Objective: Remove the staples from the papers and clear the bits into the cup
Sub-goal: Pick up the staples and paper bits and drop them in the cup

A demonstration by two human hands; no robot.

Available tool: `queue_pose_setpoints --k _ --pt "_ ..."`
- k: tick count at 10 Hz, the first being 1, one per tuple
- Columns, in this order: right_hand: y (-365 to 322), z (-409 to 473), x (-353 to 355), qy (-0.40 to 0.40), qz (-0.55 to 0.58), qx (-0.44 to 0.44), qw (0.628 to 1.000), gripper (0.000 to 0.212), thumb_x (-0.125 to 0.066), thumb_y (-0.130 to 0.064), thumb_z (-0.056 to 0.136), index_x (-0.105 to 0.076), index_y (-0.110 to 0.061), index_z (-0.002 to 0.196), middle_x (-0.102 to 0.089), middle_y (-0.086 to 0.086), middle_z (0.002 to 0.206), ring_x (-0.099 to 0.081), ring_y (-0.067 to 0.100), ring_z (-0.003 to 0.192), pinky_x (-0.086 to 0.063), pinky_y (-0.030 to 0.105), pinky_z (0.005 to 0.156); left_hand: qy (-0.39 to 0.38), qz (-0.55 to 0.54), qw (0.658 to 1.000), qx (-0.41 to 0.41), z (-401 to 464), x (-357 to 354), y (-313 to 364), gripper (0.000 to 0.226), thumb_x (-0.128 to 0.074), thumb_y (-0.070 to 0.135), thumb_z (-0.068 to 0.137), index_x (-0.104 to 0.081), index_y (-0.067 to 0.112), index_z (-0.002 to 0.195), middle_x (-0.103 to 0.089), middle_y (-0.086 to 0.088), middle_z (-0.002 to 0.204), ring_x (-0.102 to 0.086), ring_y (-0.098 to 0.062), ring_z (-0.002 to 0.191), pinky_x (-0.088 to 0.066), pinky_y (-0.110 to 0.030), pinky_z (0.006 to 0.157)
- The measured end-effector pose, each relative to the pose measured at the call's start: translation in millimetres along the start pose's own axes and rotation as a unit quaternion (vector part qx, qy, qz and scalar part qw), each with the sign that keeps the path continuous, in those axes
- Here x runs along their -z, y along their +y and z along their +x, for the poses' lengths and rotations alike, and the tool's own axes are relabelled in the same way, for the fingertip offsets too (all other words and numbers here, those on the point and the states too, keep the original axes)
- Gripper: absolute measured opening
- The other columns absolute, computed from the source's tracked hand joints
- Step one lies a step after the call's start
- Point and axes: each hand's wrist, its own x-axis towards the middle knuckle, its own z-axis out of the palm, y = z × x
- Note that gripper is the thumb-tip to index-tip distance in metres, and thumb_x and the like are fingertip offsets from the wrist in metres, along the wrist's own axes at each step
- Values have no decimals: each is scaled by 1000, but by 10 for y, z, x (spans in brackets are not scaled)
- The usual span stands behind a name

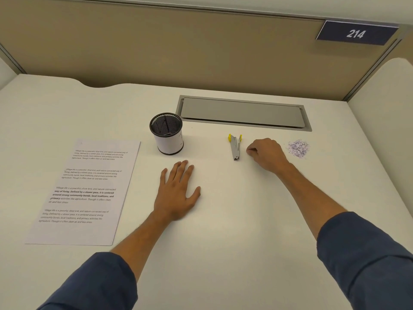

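left hand (177, 193) flat, fingers straight (desk (245, 220)) | right hand (266, 153) fingers curled, contents unclear

White desk (223, 242), tan partition (156, 52), blue "214" plate (356, 33).

On the bench (223, 220), the cup (166, 133) serves as the landmark: the papers (83, 191) lie to its left and nearer the person, and the cable hatch (243, 113) is set into the bench behind it and to its right. The staple remover (235, 147) lies well to the cup's right, the right hand (267, 154) just beyond it, and the heap of paper bits (298, 148) farther right still. The left hand (177, 193) rests flat on the bench just in front of the cup.
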Motion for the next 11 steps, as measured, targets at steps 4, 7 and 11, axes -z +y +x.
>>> queue_pose_setpoints --k 4,7,11 --pt "-146 -25 -21 -13 -143 -2 990 21 -46 -10 93 -66 -12 97 -64 6 99 -62 32 85 -35 30 63 -3 2 1000 1 -1 0 -2 71 -27 57 91 -30 20 151 -22 1 161 -15 -18 149 -7 -47 120" --pt "-244 -165 -76 -27 -173 2 984 24 -46 4 84 -53 -4 106 -54 10 107 -60 28 86 -31 32 60 -1 1 1000 0 0 2 -5 71 -26 58 91 -29 20 151 -22 1 162 -15 -18 149 -5 -46 120" --pt "-1111 282 384 105 359 19 927 15 -52 -26 94 -62 -15 90 -64 -5 92 -58 13 79 -48 32 76 -14 -2 1000 4 8 -10 -15 71 -25 59 91 -24 23 153 -15 3 163 -8 -15 150 -3 -47 121"
